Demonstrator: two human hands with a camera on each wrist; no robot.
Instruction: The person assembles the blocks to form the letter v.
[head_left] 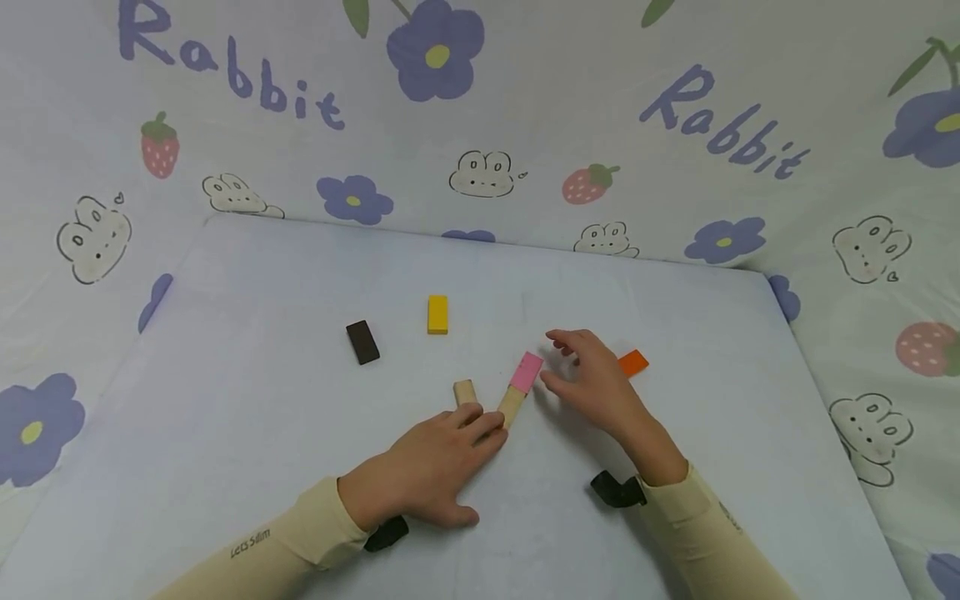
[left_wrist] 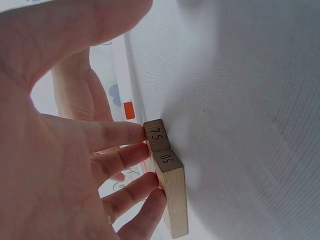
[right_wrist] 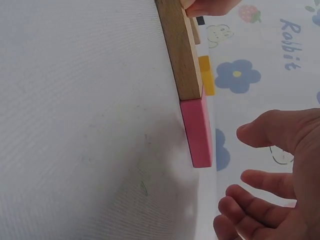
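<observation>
My left hand lies over two plain wooden blocks, its straight fingertips resting on them and the thumb spread away. In the left wrist view, the end of one wooden block reads 75; the other block reads 50. These near ends meet, and in the head view the blocks fan apart, partly hidden by the fingers. A pink block sits end to end with the right-hand wooden block. Beside the pink block, my right hand hovers with loosely bent fingers, holding nothing.
Farther back lie a yellow block and a dark brown block. An orange block shows partly behind the right hand. The white table meets a rabbit-print cloth at its back and sides.
</observation>
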